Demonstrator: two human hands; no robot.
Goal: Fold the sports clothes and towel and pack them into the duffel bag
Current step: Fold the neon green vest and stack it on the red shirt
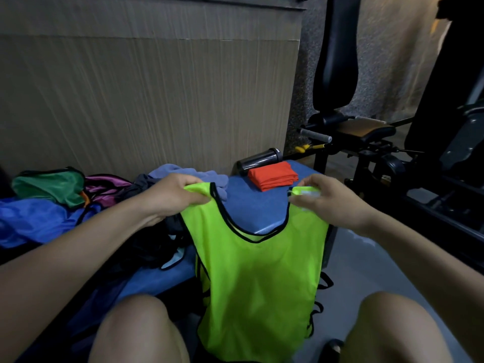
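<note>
Far left, a heap of unfolded kit sits waiting: a green garment (49, 186), a purple one (107, 183) tucked behind it, and a blue garment (34, 218) spilling toward the near edge of the blue bench (259, 205). Beside them lies a dark tangle of clothing (157, 239), with a lilac towel (199, 176) bunched just behind.

Now the left hand (170, 197), fingers curled tight round one shoulder strap of the neon yellow vest (259, 279). Centre stage, the vest hangs upright between the person's knees, neckline spread open, black binding tracing the scoop. Thin, light, slick-looking mesh, this one; likely to slide and sag rather than hold a crease, so the straps look like the sensible place to keep hold, with the side hems next for the fold. Loose black side ties dangle at its right edge and could snag.

The right hand (330, 203) pinches the other strap between thumb and fingers, the fabric pulled fairly taut across.

Beyond, there is bare bench top between the towel and a folded red garment (272, 176), room enough, it seems, to lay the vest flat. A dark bottle (259, 159) lies touching or just behind the red stack. Further right the bench edge drops away to grey floor, and a black exercise machine (366, 142) crowds that side. No duffel bag can be picked out with certainty.
</note>
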